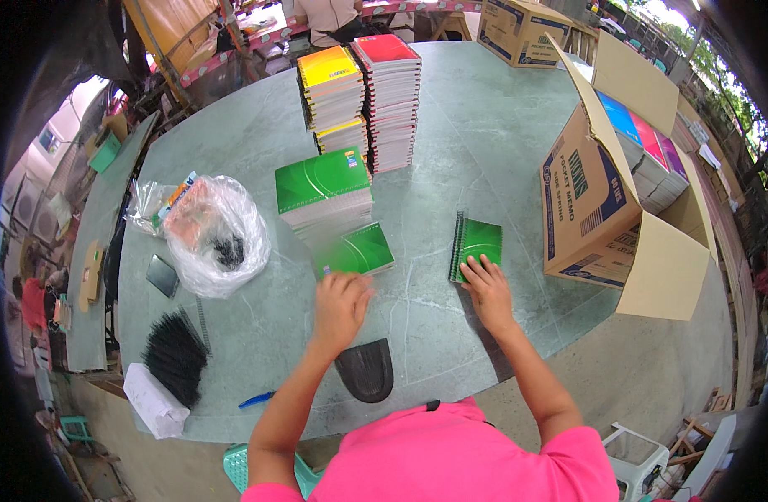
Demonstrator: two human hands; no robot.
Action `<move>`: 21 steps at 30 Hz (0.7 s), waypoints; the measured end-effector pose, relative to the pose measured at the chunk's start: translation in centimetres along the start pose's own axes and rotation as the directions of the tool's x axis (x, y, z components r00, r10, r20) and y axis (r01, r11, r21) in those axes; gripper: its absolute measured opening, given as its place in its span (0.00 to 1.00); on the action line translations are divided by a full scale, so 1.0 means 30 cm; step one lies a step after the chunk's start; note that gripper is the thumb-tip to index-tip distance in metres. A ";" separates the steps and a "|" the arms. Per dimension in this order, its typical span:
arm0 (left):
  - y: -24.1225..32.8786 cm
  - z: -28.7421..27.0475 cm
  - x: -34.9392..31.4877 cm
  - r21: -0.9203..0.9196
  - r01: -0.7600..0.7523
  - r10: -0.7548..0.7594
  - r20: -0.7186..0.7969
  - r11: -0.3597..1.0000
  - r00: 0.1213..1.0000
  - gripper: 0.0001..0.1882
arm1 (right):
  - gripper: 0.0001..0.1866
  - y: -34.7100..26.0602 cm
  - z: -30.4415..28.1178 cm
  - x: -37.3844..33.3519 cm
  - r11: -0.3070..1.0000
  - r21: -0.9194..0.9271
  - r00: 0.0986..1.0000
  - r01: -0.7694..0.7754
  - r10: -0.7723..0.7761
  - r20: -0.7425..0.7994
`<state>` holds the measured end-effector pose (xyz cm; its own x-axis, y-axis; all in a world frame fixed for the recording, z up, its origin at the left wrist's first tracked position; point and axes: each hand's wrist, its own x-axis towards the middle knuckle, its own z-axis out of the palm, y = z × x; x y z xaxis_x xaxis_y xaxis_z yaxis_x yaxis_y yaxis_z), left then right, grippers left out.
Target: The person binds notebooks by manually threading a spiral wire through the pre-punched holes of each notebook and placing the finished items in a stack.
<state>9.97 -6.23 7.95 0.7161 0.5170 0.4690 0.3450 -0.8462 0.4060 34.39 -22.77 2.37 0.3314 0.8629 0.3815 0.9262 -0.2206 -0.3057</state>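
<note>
My right hand point(487, 289) lies with fingers outstretched on the lower part of a small green notebook point(482, 240). A black spiral binding runs along that notebook's left edge. At the near edge of another green notebook point(367, 249) is my left hand point(342, 303), smeared by motion, its fingers curled; whether it grips anything is hidden. Just behind rises a taller stack of green notebooks point(323, 182). Between my forearms lies a black, rounded, ridged pad point(367, 371). Loose black spiral coils point(174, 356) are heaped at the left.
Stacks of yellow notebooks point(329, 71) and red notebooks point(392, 100) stand at the back. An open carton point(589, 184) holding notebooks is at right; another carton point(522, 33) stands behind. Left are a clear plastic bag point(216, 243), a dark flat case point(162, 276) and a blue pen point(256, 400).
</note>
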 end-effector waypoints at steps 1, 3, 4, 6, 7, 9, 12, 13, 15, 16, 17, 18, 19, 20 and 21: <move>-0.015 0.003 0.004 0.039 0.011 -0.011 0.006 0.999 1.000 0.15 | 0.20 -0.008 0.001 0.008 1.000 -0.007 1.000 -0.001 0.001 0.002; -0.028 0.003 0.009 0.145 0.050 -0.051 0.006 0.988 0.999 0.17 | 0.19 -0.014 0.001 0.016 1.000 -0.017 1.000 0.001 0.000 0.007; -0.033 -0.002 0.009 0.200 0.070 -0.072 0.004 0.977 0.997 0.18 | 0.19 -0.019 0.002 0.023 1.000 -0.020 1.000 0.003 -0.003 0.008; -0.059 0.024 -0.004 0.314 0.030 -0.053 0.066 0.949 0.996 0.19 | 0.19 -0.022 -0.011 0.026 0.999 0.033 1.000 -0.014 0.014 -0.003; -0.072 0.034 -0.013 0.371 0.011 -0.050 0.096 0.929 0.994 0.20 | 0.19 -0.029 -0.016 0.029 0.998 0.061 1.000 -0.019 0.020 -0.008; -0.082 0.038 -0.041 0.400 -0.044 -0.005 0.120 0.915 0.993 0.20 | 0.18 -0.050 -0.015 0.037 0.995 0.102 1.000 -0.007 0.009 -0.013; -0.067 0.035 -0.053 0.450 -0.099 0.044 0.131 0.887 0.990 0.19 | 0.16 -0.110 -0.013 0.057 0.974 0.217 0.997 0.063 -0.053 -0.051; -0.057 0.032 -0.053 0.468 -0.112 0.056 0.131 0.877 0.990 0.18 | 0.15 -0.140 -0.007 0.064 0.960 0.264 0.995 0.094 -0.079 -0.069; -0.048 0.024 -0.052 0.449 -0.107 0.041 0.153 0.887 0.987 0.19 | 0.14 -0.199 0.017 0.082 0.885 0.465 1.000 0.020 -0.011 -0.023; -0.042 0.017 -0.051 0.441 -0.104 0.035 0.163 0.892 0.986 0.19 | 0.14 -0.221 0.025 0.091 0.830 0.558 1.000 -0.018 0.018 0.005; -0.032 0.007 -0.054 0.396 -0.067 -0.009 0.188 0.916 0.982 0.18 | 0.15 -0.225 0.054 0.098 0.770 0.636 0.998 -0.052 0.019 0.058; -0.015 -0.010 -0.058 0.350 -0.027 -0.052 0.214 0.936 0.975 0.17 | 0.15 -0.239 0.081 0.097 0.621 0.760 0.982 -0.189 0.098 0.163; 0.002 -0.026 -0.061 0.305 0.014 -0.091 0.241 0.952 0.966 0.16 | 0.16 -0.263 0.109 0.095 0.440 0.840 0.948 -0.318 0.153 0.279; 0.030 -0.038 -0.076 0.135 0.103 -0.124 0.160 0.985 0.979 0.14 | 0.16 -0.286 0.133 0.096 0.236 0.869 0.898 -0.436 0.178 0.402; 0.063 -0.056 -0.112 -0.033 0.188 -0.185 0.078 0.982 0.980 0.13 | 0.18 -0.347 0.105 0.110 0.019 0.854 0.840 -0.520 0.190 0.508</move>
<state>7.21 -9.36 8.45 0.6850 0.6527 0.3236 0.4529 -0.7295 0.5125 25.26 -16.20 4.06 0.3630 0.9142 -0.1803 -0.3084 -0.0647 -0.9491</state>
